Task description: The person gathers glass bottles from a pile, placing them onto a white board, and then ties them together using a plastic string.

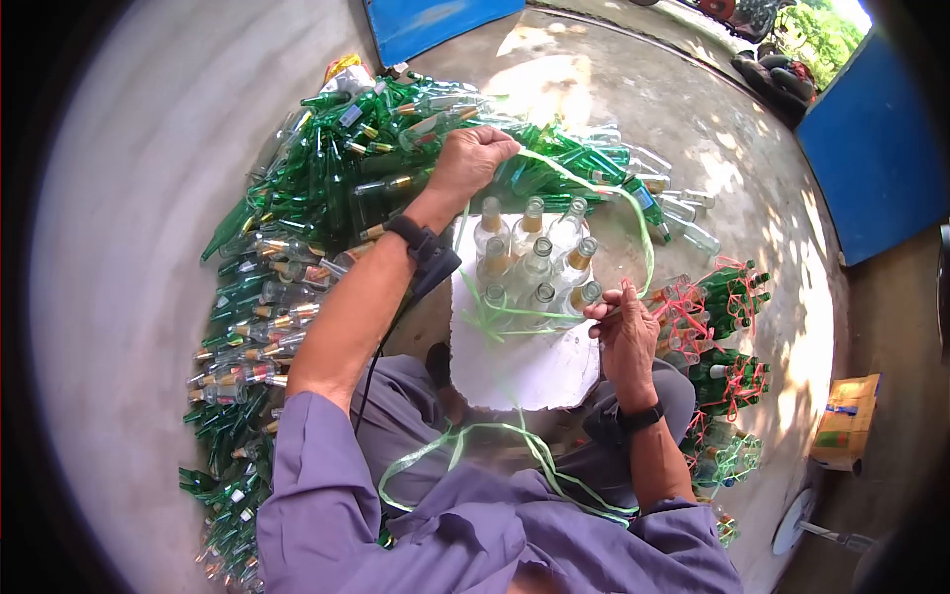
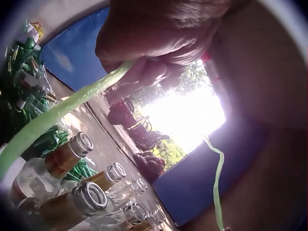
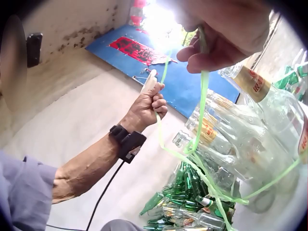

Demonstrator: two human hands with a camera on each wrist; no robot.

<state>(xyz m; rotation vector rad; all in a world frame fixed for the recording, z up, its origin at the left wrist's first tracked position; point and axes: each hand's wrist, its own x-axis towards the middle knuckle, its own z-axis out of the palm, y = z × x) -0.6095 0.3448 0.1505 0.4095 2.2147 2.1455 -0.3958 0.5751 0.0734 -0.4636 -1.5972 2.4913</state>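
Several clear glass bottles [image 1: 535, 262] stand upright in a tight cluster on a white board [image 1: 524, 371] between the person's knees. A light green plastic twine [image 1: 641, 218] runs around the cluster, crossing itself at the near left side, as the right wrist view shows. Raised beyond the bottles, the left hand [image 1: 473, 163] grips one stretch of this twine with curled fingers. Beside the near right bottle, the right hand [image 1: 628, 332] pinches another stretch between thumb and fingers. A slack arc of twine hangs between the two hands, and more lies loose across the person's lap.
A large heap of green and clear bottles [image 1: 336, 188] lies beyond and to the left. At right stand bottle bundles [image 1: 727, 376] tied with red and green twine. Blue door panels [image 1: 881, 148] flank the sunlit opening. A yellow box [image 1: 846, 421] sits far right.
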